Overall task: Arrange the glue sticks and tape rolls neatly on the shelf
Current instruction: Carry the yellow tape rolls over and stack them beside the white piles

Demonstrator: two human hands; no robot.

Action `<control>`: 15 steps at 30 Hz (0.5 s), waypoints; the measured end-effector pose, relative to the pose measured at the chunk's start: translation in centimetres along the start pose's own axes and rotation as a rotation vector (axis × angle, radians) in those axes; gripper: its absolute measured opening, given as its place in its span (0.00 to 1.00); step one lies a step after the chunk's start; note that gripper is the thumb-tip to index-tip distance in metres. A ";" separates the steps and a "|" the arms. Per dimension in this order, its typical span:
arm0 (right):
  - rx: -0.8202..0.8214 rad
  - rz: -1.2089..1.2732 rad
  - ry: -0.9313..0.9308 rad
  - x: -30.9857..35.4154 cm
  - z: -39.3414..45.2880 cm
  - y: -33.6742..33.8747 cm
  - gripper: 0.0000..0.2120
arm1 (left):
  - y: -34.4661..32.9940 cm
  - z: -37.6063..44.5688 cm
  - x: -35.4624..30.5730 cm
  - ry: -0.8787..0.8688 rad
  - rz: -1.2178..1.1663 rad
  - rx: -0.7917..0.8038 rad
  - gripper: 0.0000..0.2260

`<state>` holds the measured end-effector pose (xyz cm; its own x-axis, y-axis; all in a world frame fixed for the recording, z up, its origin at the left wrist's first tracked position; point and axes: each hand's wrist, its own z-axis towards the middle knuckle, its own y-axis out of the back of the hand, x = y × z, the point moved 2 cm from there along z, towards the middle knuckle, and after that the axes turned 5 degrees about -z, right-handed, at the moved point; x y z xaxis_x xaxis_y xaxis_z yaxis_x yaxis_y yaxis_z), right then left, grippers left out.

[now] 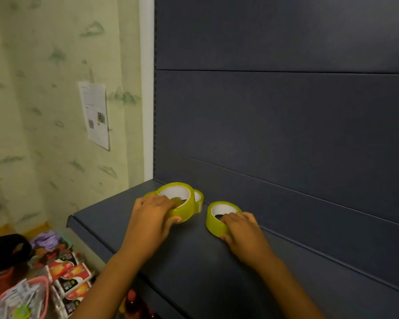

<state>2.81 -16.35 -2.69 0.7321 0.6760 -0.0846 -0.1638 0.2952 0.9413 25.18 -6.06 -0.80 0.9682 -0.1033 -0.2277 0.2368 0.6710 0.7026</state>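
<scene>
While both hands grip yellow-green tape rolls lying flat on the dark shelf [194,261] at lower centre of the frame, the left hand [153,215] holds the larger roll [182,201], fingers inside its core, and the right hand [242,229] holds the separate roll [217,215] just to its right.

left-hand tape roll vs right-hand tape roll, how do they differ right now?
The left-hand tape roll sits nearer the shelf's left end, the right-hand tape roll further right. The left-hand roll sits beside a smaller roll behind it; the right-hand roll stands apart. Shared: both yellow-green with white cores, lying flat, each gripped with fingers in the core, by the left hand and right hand.
</scene>
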 end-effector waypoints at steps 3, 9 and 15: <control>-0.019 -0.018 -0.065 -2.4 -3.2 2.3 0.14 | -0.9 0.4 -3.8 -0.054 -0.054 -0.005 0.16; -0.028 -0.064 -0.224 -8.2 -12.1 6.3 0.15 | -3.2 0.6 -13.0 -0.160 -0.181 0.029 0.17; -0.039 -0.121 -0.376 -13.2 -23.9 10.3 0.15 | -4.8 -1.7 -24.3 -0.282 -0.298 0.059 0.17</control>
<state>-24.34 -6.10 0.33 0.9374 0.3427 -0.0619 -0.0811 0.3876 0.9183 0.38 -5.58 0.20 0.8388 -0.4891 -0.2390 0.5062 0.5392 0.6731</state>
